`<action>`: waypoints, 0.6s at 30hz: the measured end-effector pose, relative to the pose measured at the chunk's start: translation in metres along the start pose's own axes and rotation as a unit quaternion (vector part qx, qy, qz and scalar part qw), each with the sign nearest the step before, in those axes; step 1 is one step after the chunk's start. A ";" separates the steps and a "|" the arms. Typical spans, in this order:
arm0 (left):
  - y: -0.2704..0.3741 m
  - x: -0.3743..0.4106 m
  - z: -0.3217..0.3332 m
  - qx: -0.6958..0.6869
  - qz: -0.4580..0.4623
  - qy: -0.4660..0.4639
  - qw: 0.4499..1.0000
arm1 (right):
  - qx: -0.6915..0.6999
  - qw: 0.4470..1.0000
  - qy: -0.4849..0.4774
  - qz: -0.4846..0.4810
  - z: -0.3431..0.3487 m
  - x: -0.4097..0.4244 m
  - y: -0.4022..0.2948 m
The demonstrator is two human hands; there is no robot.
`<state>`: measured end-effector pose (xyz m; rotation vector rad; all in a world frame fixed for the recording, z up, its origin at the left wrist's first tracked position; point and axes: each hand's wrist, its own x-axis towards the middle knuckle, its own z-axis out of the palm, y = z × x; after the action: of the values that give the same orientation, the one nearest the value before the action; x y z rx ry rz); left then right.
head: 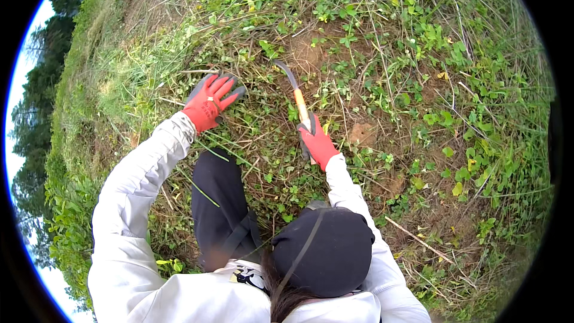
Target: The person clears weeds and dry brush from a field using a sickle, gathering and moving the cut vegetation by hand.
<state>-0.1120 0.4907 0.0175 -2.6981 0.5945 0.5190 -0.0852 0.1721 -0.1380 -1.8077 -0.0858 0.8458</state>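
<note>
My right hand [317, 140], in a red and grey work glove, is closed around the light wooden handle of a sickle [300, 101]. The sickle's curved metal blade [287, 72] points away from me and bends to the left, just above low weeds and bare soil. My left hand [211, 99], in a matching glove, lies palm down on cut grass and weeds [251, 80] with its fingers spread. A dry stalk [198, 71] lies by its fingertips. Whether anything is under the left palm is hidden.
Green grass stems [204, 193] lie across my dark trousers on the left knee [219, 184]. A clod of soil [362, 134] is right of my right hand. A dry stick [419, 240] lies at the lower right. Leafy weeds [448, 121] cover the slope; trees [40, 76] stand far left.
</note>
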 end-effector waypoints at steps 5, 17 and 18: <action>0.007 0.054 0.046 0.091 0.018 0.151 0.984 | -0.015 0.998 -0.044 0.032 0.033 -0.045 -0.020; -0.004 0.109 0.053 -0.092 -0.120 -0.113 0.982 | -0.105 0.994 -0.041 0.009 0.014 -0.039 -0.013; -0.007 0.098 0.053 -0.096 -0.122 -0.123 0.980 | -0.077 0.994 -0.067 0.041 0.019 -0.053 -0.014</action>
<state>-0.0405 0.4845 -0.0684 -2.7686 0.1499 0.8628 -0.1308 0.1694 -0.1023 -1.9080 -0.1681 1.0429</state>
